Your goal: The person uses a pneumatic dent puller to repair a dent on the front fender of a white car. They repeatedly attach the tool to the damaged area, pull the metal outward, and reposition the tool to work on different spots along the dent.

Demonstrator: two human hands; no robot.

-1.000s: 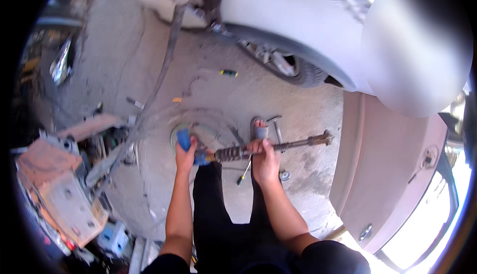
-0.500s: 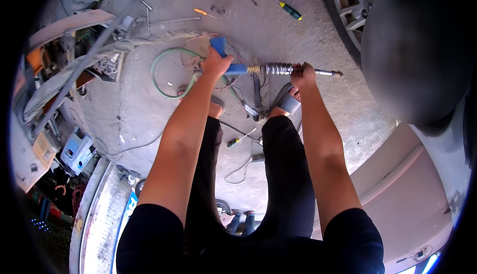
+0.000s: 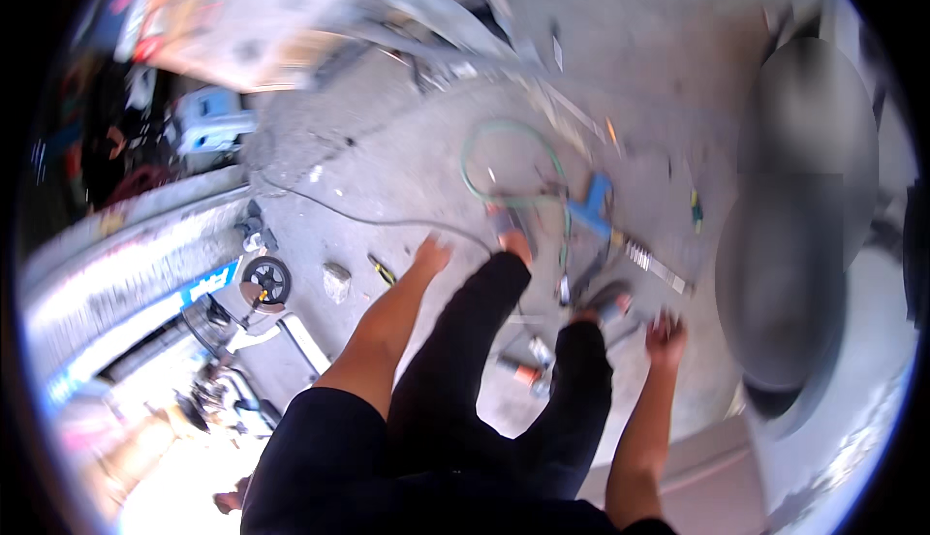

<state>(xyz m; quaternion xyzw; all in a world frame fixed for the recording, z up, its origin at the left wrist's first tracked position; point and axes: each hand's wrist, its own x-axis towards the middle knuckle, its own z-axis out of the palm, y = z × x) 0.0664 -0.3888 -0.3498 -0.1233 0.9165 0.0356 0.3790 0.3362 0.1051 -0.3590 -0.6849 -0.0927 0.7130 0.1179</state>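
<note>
The blue tool (image 3: pixel 594 204) lies on the concrete with the metal spring assembly (image 3: pixel 649 264) attached, beside a looped green hose (image 3: pixel 554 162). My left hand (image 3: pixel 433 255) is apart from it, left of my foot, its fingers smeared by motion. My right hand (image 3: pixel 665 339) is below the spring assembly, apart from it, fingers curled; whether they hold anything small is unclear. A yellow-handled screwdriver (image 3: pixel 383 269) lies near my left hand.
Scrap panels and parts (image 3: pixel 441 21) lie across the top, a grey cable (image 3: pixel 368 222) crosses the floor, and a low ledge (image 3: pixel 136 244) runs along the left beside a wheel (image 3: pixel 266 281). A pale car body (image 3: pixel 823 467) borders the right; orange-and-black equipment (image 3: pixel 523 370) lies between my legs.
Both hands have let go of the tool and spring assembly and moved apart from them, downward in the picture. The assembly now lies on the floor. The view has swung round considerably.
</note>
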